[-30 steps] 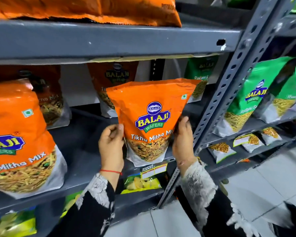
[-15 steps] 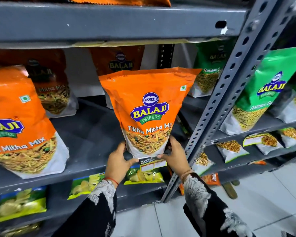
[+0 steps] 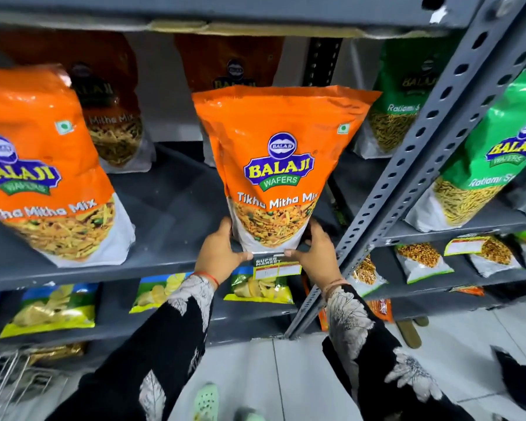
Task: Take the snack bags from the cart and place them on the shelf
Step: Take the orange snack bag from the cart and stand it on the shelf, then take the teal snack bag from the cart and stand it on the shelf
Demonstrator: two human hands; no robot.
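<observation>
An orange Balaji Tikha Mitha Mix bag [image 3: 281,153] stands upright at the front edge of the grey metal shelf [image 3: 170,208]. My left hand [image 3: 220,253] grips its lower left corner and my right hand [image 3: 315,250] grips its lower right corner. A second orange bag [image 3: 40,165] of the same kind stands at the left on the same shelf. Two more orange bags [image 3: 113,117] stand at the back. A wire cart corner [image 3: 3,375] shows at the bottom left.
A perforated grey upright [image 3: 413,153] rises just right of the held bag. Green Ratlami Sev bags [image 3: 492,159] fill the bay to the right. Yellow chip bags [image 3: 49,308] lie on the shelf below. A price label [image 3: 275,267] hangs under the held bag. White tiled floor lies below.
My hands slid from the bag's sides to its bottom corners. The bag now rests upright on the shelf edge. The view tilted down, revealing the floor and cart corner.
</observation>
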